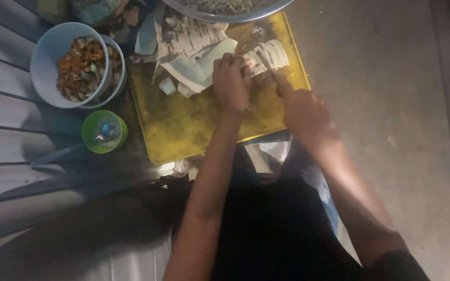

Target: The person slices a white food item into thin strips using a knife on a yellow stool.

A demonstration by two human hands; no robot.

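Near the far edge of the yellow cutting board (194, 130), the left hand (230, 80) is clenched on a pale sliced stalk (267, 56). The right hand (302, 106) meets the stalk just beside it; its grip is too blurred to tell. A pale bowl of chopped pieces (53, 49) and a green cup (104, 132) sit off the board's left edge.

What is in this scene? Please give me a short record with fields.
Surface: yellow cutting board on the ground
Left hand: pressing down a pale sliced roll
Right hand: at the roll's near side; any tool is too blurred to tell
Left of board: pale blue bowl of chopped orange and green pieces, green cup
Top edge: metal bowl
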